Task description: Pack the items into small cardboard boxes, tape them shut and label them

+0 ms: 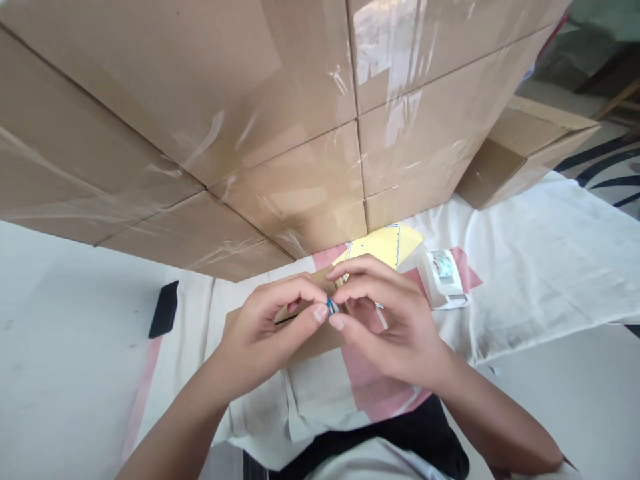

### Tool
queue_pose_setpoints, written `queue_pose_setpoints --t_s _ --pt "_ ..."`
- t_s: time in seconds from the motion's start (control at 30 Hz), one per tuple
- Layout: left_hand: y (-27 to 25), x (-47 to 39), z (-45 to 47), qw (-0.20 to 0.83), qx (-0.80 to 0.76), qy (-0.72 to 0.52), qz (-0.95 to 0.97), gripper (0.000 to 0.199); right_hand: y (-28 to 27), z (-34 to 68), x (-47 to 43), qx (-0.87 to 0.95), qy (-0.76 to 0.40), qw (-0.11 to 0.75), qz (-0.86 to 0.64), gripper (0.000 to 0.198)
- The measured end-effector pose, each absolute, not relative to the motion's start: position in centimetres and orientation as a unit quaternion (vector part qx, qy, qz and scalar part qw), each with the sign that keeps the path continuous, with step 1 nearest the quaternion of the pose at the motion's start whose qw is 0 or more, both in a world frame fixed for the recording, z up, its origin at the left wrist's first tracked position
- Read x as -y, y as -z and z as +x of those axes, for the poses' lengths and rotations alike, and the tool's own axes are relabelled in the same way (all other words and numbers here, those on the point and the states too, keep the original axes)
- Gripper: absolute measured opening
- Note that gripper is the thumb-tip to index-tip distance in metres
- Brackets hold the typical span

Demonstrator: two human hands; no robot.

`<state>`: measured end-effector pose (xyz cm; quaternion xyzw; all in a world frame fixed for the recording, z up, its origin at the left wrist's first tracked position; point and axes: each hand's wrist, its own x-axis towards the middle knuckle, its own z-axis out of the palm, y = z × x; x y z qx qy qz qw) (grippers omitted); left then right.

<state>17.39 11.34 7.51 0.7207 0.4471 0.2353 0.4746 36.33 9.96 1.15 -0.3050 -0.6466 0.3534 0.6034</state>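
At centre frame, just above a cardboard piece (310, 337) on the white cloth (540, 267), the left hand (260, 333) and right hand (395, 320) jointly pinch a small blue item (331, 305) between fingertips, each grip narrow, apparently mid-manipulation; any further handling demands fine fingertip control.

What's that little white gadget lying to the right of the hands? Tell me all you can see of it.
The white gadget looks like a small plastic dispenser with a rounded body and a pale greenish roll or window in its top. It lies flat, partly on a pink patch of the white cloth, near the yellow sheet. Neither hand touches it; the right hand is nearest.
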Motion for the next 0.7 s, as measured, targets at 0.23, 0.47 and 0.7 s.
queue_pose_setpoints --t_s 0.23,0.47,0.7 --pt "-7.1 -11.3 17.8 0.462 -0.440 -0.231 0.735 0.020 -1.2 36.7 -9.4 0.644 -0.351 0.595 -0.327 0.012" --pt "-8.3 -14.1 18.0 0.295 -0.417 -0.091 0.855 0.018 2.2 39.4 -11.4 0.568 -0.326 0.604 -0.454 0.014" --pt "-4.4 -23.8 25.3 0.407 -0.361 0.112 0.831 0.033 9.8 40.2 -12.1 0.478 -0.285 0.576 -0.599 0.016"
